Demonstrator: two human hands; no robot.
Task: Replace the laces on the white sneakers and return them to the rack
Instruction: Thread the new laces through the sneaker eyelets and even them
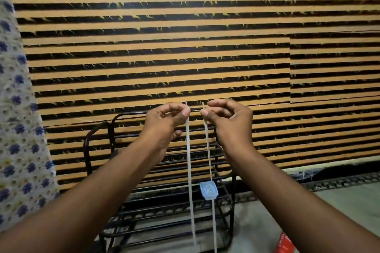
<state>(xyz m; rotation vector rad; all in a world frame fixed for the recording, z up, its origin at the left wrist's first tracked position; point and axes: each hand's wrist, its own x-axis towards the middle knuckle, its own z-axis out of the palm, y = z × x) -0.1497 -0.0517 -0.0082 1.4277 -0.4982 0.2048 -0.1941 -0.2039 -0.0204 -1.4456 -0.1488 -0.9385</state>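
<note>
- Hanging almost straight down in the middle of the view are two flat white fabric lace strands. The left strand [189, 160] and the right strand [208, 150] run near each other and roughly parallel, long axes top to bottom.
- Their short stiff tips point up just above the fingers. Their lower lengths pass out of the bottom edge, so it cannot be told whether they are one lace.
- Both strands are in the air in front of the black tubular metal shoe rack [112, 127], touching nothing but the hands as far as can be seen.
- The left hand [166, 121] pinches the left strand near its top between thumb and forefinger, the other fingers curled toward the palm. Its forearm reaches up from the lower left.
- The right hand [230, 123] mirrors it, thumb and forefinger pinching the right strand and the remaining fingers bent inward. Its forearm rises from the lower right.
- The hands sit level, with a narrow gap between them.
- A small pale blue plastic tag [208, 191] lies against the right strand lower down. It cannot be told whether it hangs on the lace or the rack.
- The rack backs onto an orange-and-black striped wall [185, 26].
- A blue-flowered cloth [18, 129] borders the left edge.
- Grey floor [339, 201] lies open to the right of the rack.
- A red packet [284, 244] sits at the bottom edge.
</note>
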